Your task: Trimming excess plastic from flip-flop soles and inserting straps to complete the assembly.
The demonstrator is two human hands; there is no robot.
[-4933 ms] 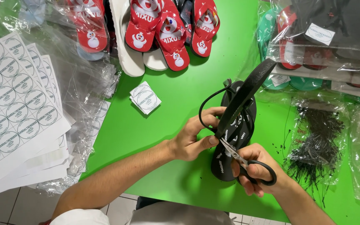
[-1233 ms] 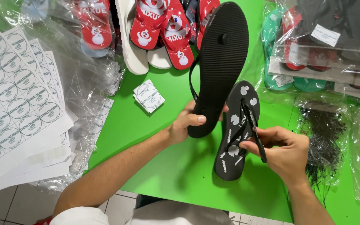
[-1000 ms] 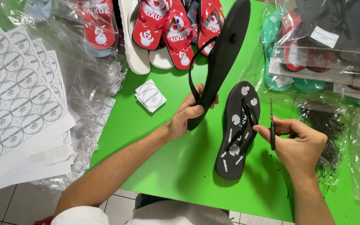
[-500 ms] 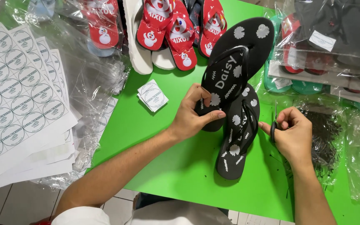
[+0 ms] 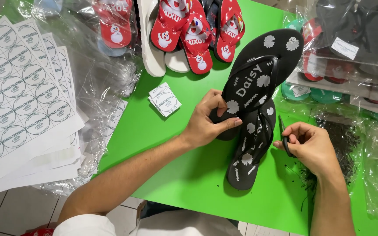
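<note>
1. Head view: my left hand (image 5: 206, 124) is clamped on the heel of a black rubber flip-flop with white flower prints (image 5: 259, 72), tilted above the green table (image 5: 171, 175).
2. Its twin flip-flop (image 5: 252, 148) lies flat beneath, touching it.
3. My right hand (image 5: 313, 146) is closed around small black scissors (image 5: 284, 137), just beside the twin.

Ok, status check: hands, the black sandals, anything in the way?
Left hand grips upper black sandal by its heel. Right hand holds scissors, blades closed. Second black sandal flat on green table. Nothing between them.
</note>
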